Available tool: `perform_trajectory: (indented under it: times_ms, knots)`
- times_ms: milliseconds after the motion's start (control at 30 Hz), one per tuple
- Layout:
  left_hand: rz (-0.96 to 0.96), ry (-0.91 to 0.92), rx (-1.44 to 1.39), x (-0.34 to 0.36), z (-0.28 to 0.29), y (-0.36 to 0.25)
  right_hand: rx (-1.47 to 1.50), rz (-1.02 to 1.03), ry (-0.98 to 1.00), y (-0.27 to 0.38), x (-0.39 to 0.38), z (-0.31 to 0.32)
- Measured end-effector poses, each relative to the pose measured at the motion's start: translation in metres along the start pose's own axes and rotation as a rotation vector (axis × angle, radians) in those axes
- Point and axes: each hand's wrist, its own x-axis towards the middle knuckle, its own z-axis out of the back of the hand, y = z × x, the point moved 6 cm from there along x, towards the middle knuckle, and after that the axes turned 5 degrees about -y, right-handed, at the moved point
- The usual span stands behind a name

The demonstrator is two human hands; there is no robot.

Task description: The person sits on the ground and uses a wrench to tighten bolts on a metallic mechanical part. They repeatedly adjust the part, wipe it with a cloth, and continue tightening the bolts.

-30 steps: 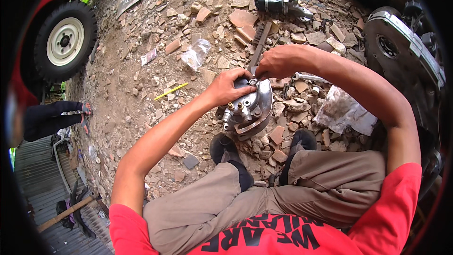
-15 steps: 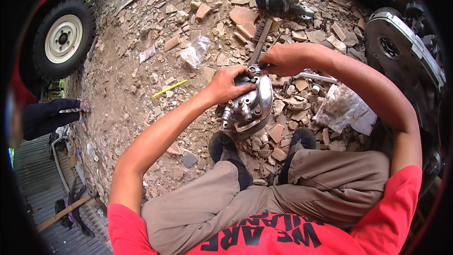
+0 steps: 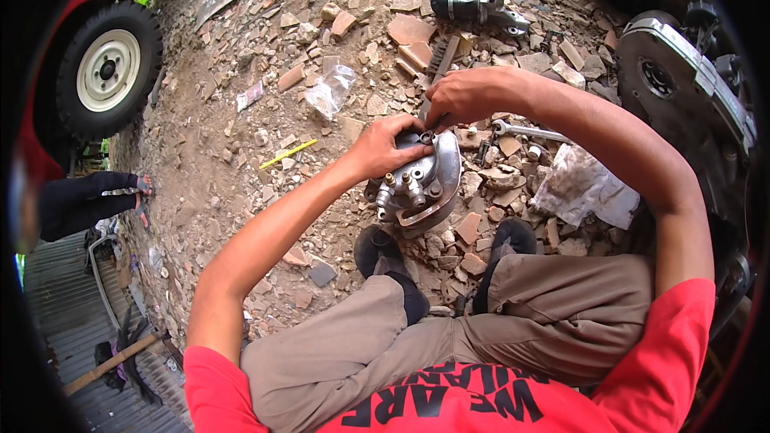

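A grey metal casting (image 3: 425, 200) with brass-topped fittings sits on the rubble between my feet. My left hand (image 3: 385, 147) grips its upper left side, thumb and fingers spread around a raised part. Over the far end of the casting, my right hand (image 3: 459, 98) is closed, its fingertips pointing down beside a small round ring or bolt head (image 3: 427, 137). Whatever those fingers pinch is mostly hidden. Just right of the casting, a wrench (image 3: 529, 131) lies on the stones. A wire brush (image 3: 442, 58) is partly covered by my right hand.
Broken tile and stones cover the ground. Beyond my hands lies a dark cylindrical motor part (image 3: 480, 8). Clear plastic bags (image 3: 330, 90), a dirty plastic sheet (image 3: 589, 188) and a yellow stick (image 3: 287, 154) are scattered about. A large machine housing (image 3: 666, 72) stands right; a person's legs (image 3: 88, 200) show left.
My right hand has shifted slightly left, turning over the casting's far end. More of the wrench's open end now shows. My left hand keeps its hold.
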Motion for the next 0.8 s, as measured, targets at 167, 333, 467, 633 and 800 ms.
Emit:
perform_trajectory:
  times_ms: [167,333,467,633,800]
  knots:
    - [-0.023,-0.009,0.024,0.001,0.001,-0.004,-0.07,0.055,-0.079,0.004,-0.002,0.004]
    - [-0.005,0.013,-0.025,0.001,-0.001,0.002,-0.024,-0.018,0.02,-0.002,-0.001,-0.008]
    - [-0.004,0.007,-0.023,0.0,-0.001,0.0,-0.133,-0.017,-0.028,0.004,-0.002,-0.001]
    - [-0.021,0.006,-0.019,0.001,-0.002,0.003,-0.116,-0.027,0.075,0.01,0.002,-0.001]
    - [0.051,0.064,0.025,0.001,0.0,0.001,0.108,-0.237,0.059,0.035,0.004,-0.01]
